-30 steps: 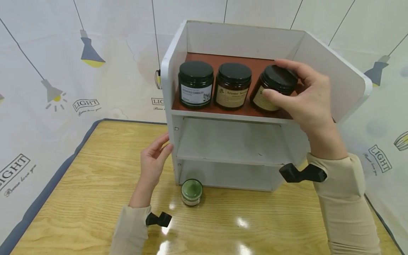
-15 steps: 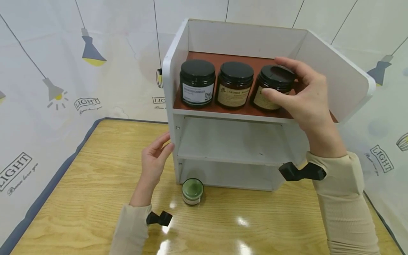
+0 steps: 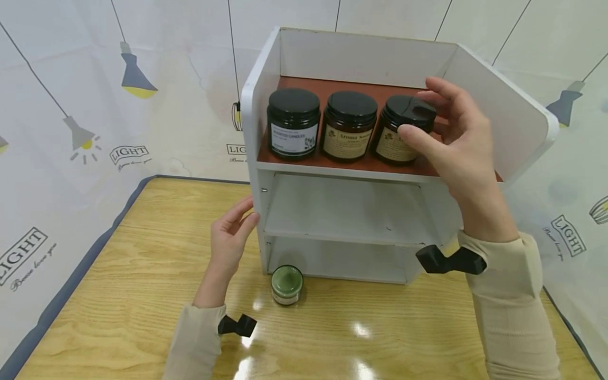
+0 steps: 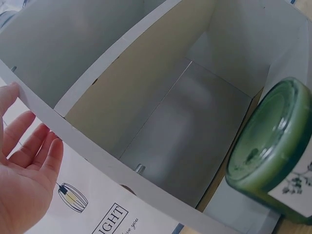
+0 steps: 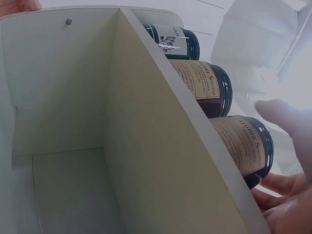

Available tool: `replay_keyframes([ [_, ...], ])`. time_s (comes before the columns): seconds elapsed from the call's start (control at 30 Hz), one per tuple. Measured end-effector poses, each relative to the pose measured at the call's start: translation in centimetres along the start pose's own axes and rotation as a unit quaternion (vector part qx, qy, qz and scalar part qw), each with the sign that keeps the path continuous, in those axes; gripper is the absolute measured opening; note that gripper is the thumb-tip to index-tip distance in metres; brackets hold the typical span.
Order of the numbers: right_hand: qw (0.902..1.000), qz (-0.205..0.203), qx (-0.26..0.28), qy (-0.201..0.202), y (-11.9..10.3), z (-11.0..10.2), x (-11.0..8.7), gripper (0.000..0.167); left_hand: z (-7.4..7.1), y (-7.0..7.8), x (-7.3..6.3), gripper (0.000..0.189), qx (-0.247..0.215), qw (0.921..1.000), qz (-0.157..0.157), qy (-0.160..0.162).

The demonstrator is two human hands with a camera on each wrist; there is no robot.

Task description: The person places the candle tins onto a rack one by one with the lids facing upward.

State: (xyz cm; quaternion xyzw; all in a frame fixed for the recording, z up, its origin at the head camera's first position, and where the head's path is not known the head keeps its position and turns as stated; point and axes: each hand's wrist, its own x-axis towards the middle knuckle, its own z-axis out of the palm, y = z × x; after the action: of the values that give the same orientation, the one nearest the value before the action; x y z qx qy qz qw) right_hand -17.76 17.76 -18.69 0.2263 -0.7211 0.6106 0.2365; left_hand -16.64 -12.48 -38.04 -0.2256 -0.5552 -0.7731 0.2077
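My right hand (image 3: 463, 137) is around the rightmost dark jar candle (image 3: 394, 149), which has a black lid and tan label. In the right wrist view the thumb (image 5: 278, 113) stands apart from the lid, while the fingers (image 5: 282, 184) are close at the jar's other side. Beside it on the red top of the white shelf unit (image 3: 328, 174) stand a second tan-label jar candle (image 3: 349, 126) and a white-label one (image 3: 293, 124). My left hand (image 3: 229, 237) touches the unit's left side panel with thumb and fingertips, fingers relaxed.
A green glass candle (image 3: 287, 285) stands on the wooden table (image 3: 142, 295) by the unit's lower left front. Below the red top are two white compartments (image 3: 351, 206). The high right side panel (image 3: 503, 111) rises behind the right hand. Lamp-printed sheeting (image 3: 180, 105) surrounds the table.
The rightmost jar candle has gone from tilted to upright on the red top. My right hand's fingers and thumb have loosened from it, shifting slightly right. The left hand stays put.
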Motion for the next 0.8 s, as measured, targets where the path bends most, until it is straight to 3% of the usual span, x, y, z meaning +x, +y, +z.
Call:
replay_keyframes([
  [0.33, 0.9921, -0.012, 0.104, 0.069, -0.6, -0.2, -1.1, 0.046, -0.1, -0.2, 0.0, 0.029, -0.008, 1.0000, -0.003, 0.001],
  [0.8, 0.9871, -0.049, 0.124, 0.088, -0.9, -0.2, -3.3, 0.045, 0.0, -0.1, -0.1, 0.027, -0.011, 0.9999, -0.003, 0.001],
])
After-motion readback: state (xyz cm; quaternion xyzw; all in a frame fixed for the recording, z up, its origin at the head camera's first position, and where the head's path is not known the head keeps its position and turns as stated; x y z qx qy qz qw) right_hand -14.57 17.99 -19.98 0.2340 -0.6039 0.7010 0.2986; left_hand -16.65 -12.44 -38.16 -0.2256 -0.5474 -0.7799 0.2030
